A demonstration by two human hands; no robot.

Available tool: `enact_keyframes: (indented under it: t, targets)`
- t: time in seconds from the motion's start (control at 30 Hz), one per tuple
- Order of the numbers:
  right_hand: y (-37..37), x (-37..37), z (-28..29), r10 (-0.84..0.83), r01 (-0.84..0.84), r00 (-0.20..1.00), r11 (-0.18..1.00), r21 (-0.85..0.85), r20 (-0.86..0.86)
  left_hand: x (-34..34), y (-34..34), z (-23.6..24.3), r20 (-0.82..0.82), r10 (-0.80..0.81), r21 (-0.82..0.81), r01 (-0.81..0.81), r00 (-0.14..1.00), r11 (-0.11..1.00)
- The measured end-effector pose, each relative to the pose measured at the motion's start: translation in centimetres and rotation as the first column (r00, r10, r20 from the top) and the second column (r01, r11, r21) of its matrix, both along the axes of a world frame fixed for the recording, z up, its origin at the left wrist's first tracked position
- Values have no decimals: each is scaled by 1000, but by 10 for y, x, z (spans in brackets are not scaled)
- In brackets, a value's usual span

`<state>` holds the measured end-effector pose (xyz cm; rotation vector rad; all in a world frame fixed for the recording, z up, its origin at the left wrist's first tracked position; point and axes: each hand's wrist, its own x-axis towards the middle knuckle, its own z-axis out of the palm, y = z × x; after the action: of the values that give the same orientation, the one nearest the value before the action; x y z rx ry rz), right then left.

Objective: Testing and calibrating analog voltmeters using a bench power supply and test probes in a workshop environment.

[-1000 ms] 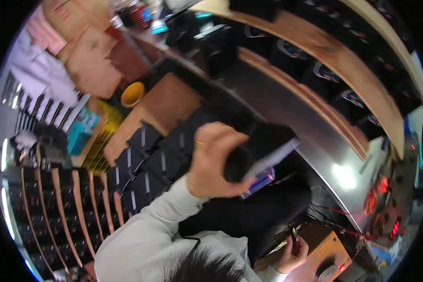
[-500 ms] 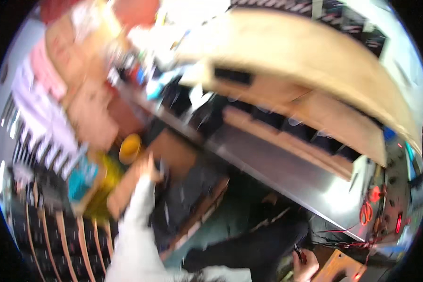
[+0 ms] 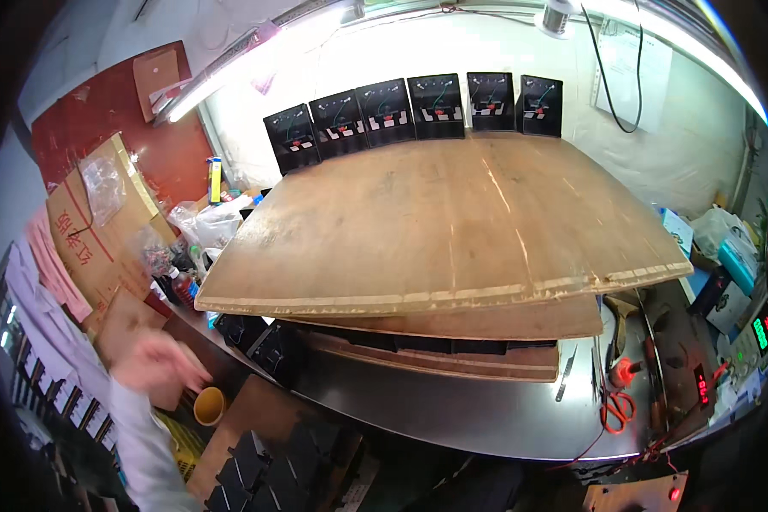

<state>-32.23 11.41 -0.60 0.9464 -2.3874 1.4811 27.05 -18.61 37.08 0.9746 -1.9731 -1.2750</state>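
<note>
My left hand (image 3: 158, 365), blurred by motion, hangs at the left beside the bench. Its fingers look stretched out, and I see nothing in them. Just below its fingertips is a yellow cup-shaped container (image 3: 209, 406). Under that, a brown cardboard box (image 3: 246, 411) holds several black moulded parts (image 3: 269, 478). My right hand is out of the picture. On the bench, a large brown board (image 3: 452, 222) lies over other boards. Along its far edge stands a row of black panels (image 3: 435, 104) with thin wires and small white and red pieces.
The metal bench top (image 3: 435, 414) bears tweezers (image 3: 566, 375), orange-handled scissors (image 3: 618, 411) and a red-topped bottle (image 3: 625, 372). An instrument with lit digits (image 3: 755, 337) stands at the right. Cardboard (image 3: 94, 230) and plastic bags (image 3: 209, 224) crowd the left.
The view has swung up and steadied, bringing the board and panels into sight. My left hand has moved from over the box to the left. My right hand has left the picture.
</note>
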Motion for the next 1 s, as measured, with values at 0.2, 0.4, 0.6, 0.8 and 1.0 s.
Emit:
enact_keyframes:
  t: [0.2, 0.4, 0.6, 0.8, 1.0]
  targets:
    - [35, -29, -56, -182, 25, 924, 906, 422, 337, -136, -194, 131, -183, 299, -258, -339, 937, 905]
    - [47, -13, -105, -3, 15, 984, 998, -64, 180, -227, -367, 97, 73, 819, -323, -763, 569, 559]
    - [10, 8, -11, -127, 117, 978, 991, 73, 165, -286, -397, 75, 94, 979, -553, -808, 183, 204]
    - [10, -3, -18, -68, 9, 970, 970, 243, 235, -277, -398, 72, 51, 994, -630, -769, 94, 105]
    - [8, -14, -24, -74, -35, 953, 936, 350, 293, -237, -327, 67, 6, 966, -683, -705, 257, 192]
